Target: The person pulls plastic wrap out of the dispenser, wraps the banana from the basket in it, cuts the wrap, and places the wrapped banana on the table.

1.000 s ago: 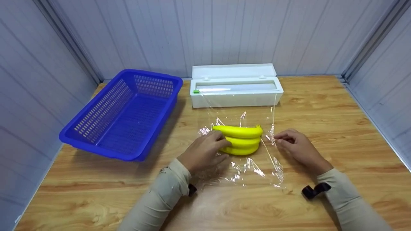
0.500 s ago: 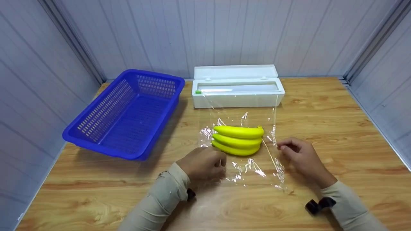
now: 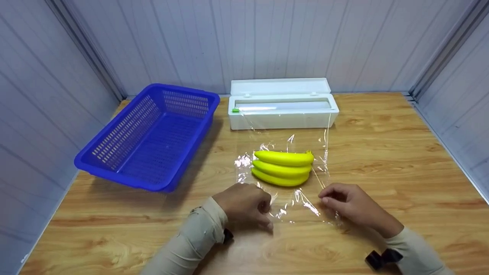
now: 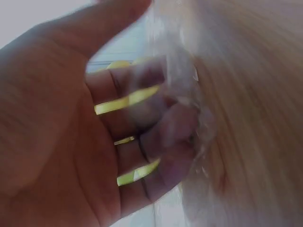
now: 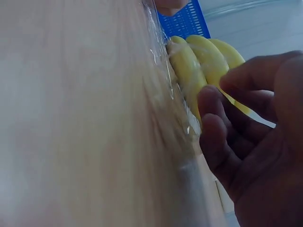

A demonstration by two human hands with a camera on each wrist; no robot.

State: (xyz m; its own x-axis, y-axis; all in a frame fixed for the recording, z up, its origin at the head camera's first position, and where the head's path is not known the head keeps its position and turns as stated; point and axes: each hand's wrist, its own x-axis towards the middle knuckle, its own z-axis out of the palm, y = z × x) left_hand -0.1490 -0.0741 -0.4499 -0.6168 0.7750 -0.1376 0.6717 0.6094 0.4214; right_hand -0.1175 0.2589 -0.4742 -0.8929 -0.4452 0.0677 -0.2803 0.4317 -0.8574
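Observation:
A bunch of yellow bananas (image 3: 282, 169) lies on a sheet of clear cling film (image 3: 294, 210) on the wooden table. The film runs back to a white cling film dispenser (image 3: 282, 121) with its lid raised. At the film's front left corner is my left hand (image 3: 246, 203), its thumb apart from its bent fingers. In the left wrist view, film lies against those fingertips (image 4: 182, 118). By the film's right edge hovers my right hand (image 3: 355, 204), thumb and fingertips close together. The right wrist view shows no film plainly between its fingertips (image 5: 213, 125).
A blue plastic basket (image 3: 191, 152) stands at the left of the table. On the dispenser's front rim sits a green slider (image 3: 235, 110). Panelled walls (image 3: 290, 42) close in the table (image 3: 386, 152) at the back and sides.
My left hand has left the bananas and come toward the film's front edge, its thumb spreading away. My right hand has slid nearer along the film's right side. The bananas have stayed put.

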